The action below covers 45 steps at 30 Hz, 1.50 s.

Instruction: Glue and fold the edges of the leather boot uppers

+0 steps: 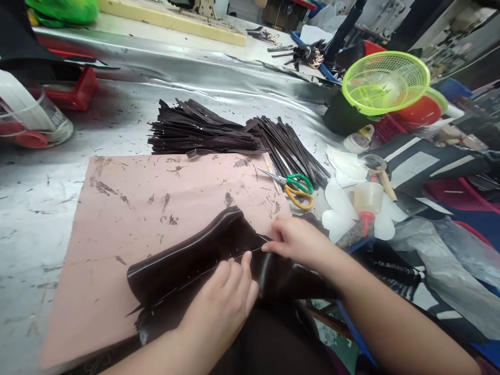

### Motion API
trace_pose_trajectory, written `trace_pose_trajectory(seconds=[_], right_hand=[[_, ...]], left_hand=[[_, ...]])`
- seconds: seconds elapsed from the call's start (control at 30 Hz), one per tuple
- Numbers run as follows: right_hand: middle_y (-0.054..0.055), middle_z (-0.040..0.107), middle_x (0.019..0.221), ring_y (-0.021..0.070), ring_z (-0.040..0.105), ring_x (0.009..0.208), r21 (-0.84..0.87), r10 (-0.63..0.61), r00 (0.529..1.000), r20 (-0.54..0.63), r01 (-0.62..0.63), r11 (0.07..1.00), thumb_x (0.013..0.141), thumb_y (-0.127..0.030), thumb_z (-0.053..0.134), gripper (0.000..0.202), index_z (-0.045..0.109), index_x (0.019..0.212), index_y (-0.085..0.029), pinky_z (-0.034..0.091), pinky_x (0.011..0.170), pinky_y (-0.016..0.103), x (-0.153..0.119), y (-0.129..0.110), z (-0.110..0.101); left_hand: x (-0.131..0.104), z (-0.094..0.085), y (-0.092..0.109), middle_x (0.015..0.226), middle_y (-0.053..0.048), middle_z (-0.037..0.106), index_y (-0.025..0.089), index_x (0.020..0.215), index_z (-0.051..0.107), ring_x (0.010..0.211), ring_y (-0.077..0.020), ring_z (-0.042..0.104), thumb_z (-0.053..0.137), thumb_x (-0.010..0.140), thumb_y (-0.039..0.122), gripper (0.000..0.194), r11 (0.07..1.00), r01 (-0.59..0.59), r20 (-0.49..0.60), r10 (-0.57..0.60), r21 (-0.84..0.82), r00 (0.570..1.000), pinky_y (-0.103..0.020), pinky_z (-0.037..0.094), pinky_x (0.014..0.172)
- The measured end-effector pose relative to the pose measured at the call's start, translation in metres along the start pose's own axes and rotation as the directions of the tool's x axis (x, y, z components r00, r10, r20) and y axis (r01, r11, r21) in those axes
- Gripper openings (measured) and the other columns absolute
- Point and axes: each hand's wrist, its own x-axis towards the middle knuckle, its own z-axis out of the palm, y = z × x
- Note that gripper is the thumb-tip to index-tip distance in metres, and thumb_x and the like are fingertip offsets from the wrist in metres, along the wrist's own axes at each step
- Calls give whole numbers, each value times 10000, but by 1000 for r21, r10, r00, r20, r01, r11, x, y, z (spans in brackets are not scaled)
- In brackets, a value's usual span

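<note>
A glossy dark brown leather piece (195, 255) lies partly rolled over at the front edge of a pink board (117, 219). Small pale marks run along its seam. My left hand (224, 291) has its fingers pressed together on the leather along that seam. Just to its right, my right hand (292, 237) pinches the same seam between thumb and curled fingers. Part of the leather hangs over the edge toward my lap. Scissors (291, 185) with one green and one yellow handle lie beyond my right hand, at the board's right edge.
Bundles of dark strips (203, 130) lie behind the board. At right are a lime-green basket (386, 83), a glue bottle (367, 200) with a red nozzle and white cut pieces (338, 203). A clear jar (50, 120) and a red bin (84, 88) stand at left.
</note>
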Motion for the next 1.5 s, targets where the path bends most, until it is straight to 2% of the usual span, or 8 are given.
trace_pose_trajectory(seconds=[0.2,0.33,0.53,0.7,0.8,0.9,1.07,1.5], right_hand=[[47,573,685,185,532,629,-242,12,1000,27,-5,970,551,-610,682,470,465,549,-192,267,472,255,29,10,-32],[27,610,705,176,545,666,-76,109,962,-251,-132,988,768,-418,552,220,523,721,-205,317,521,252,49,16,-45],[74,640,884,215,571,827,-33,124,930,-347,-144,989,716,-127,495,213,543,917,-180,355,616,271,69,10,-29],[16,636,735,191,573,692,19,61,962,-266,-58,998,604,-137,590,201,587,796,-197,380,575,264,31,2,-36],[10,619,703,168,562,629,234,33,880,-474,90,968,683,-216,587,18,587,701,-213,408,573,276,-23,-14,-43],[8,601,705,156,549,599,422,26,732,-680,363,831,753,-301,585,72,601,793,-244,419,528,270,-71,-44,-27],[28,584,716,154,574,649,622,-273,829,-488,550,558,878,-309,370,235,572,824,-200,476,585,276,-68,-88,42],[38,613,748,148,617,670,413,-333,804,-493,553,724,878,-281,381,186,534,818,-194,504,633,262,-39,-93,78]], left_hand=[[-4,-1,-4,1240,-127,536,158,849,598,856,-228,551,569,752,278,157,998,30,61,-27,-46,998,-349,363,693],[-12,3,-2,1265,-133,512,153,866,605,1013,-244,527,605,728,345,237,998,47,52,-44,-51,998,-346,389,777],[-37,-4,7,1060,-58,622,168,1124,559,931,-211,556,569,778,259,357,978,202,-27,-201,46,979,-332,409,773],[-65,-14,10,1108,-78,602,106,1179,518,986,-198,539,525,820,262,391,981,196,48,-195,-3,980,-303,424,796],[-78,-14,14,1209,-60,558,125,1216,491,1074,-203,498,494,834,202,390,975,222,50,-223,19,974,-312,405,851],[-83,-12,19,1258,-74,522,128,1248,459,1091,-209,489,454,854,212,403,967,252,67,-253,34,965,-322,410,837],[-81,-11,22,1193,-95,564,90,1222,480,1045,-221,520,403,873,194,372,967,250,20,-251,39,968,-333,435,791],[-82,-9,27,1216,-130,544,62,1208,497,1083,-233,512,344,882,149,370,962,268,9,-269,40,963,-350,428,847]])
